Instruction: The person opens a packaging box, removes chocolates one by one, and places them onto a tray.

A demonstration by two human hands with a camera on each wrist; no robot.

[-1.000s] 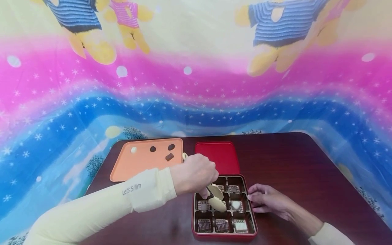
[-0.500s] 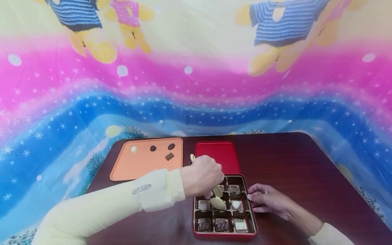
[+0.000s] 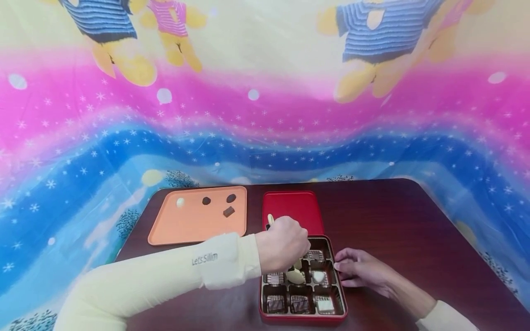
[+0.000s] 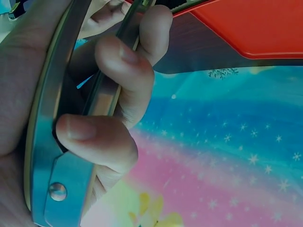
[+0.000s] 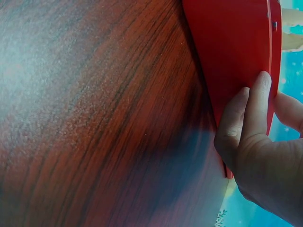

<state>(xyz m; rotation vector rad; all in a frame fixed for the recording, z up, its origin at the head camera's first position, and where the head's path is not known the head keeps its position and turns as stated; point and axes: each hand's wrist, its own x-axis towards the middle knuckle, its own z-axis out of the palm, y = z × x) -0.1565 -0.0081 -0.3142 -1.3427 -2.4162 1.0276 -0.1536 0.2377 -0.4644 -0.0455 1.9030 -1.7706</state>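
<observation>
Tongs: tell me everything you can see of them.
The tongs look metallic along both arms, with cream edging, a round rivet near one end and cream rounded tips. The left hand grips them. They slant downward, tips at the middle of the red box; whether they pinch anything cannot be seen.

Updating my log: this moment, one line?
left hand: grips tongs; right hand: touches red box; tongs: tips at box centre; peach tray: four pieces

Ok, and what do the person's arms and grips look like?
The left sleeve is long and pale cream, bulging near the wrist, with dark lettering reading "Let's Silim". Only part of the right sleeve shows, also pale cream. The left grip and right grip are bare, ungloved hands.
</observation>
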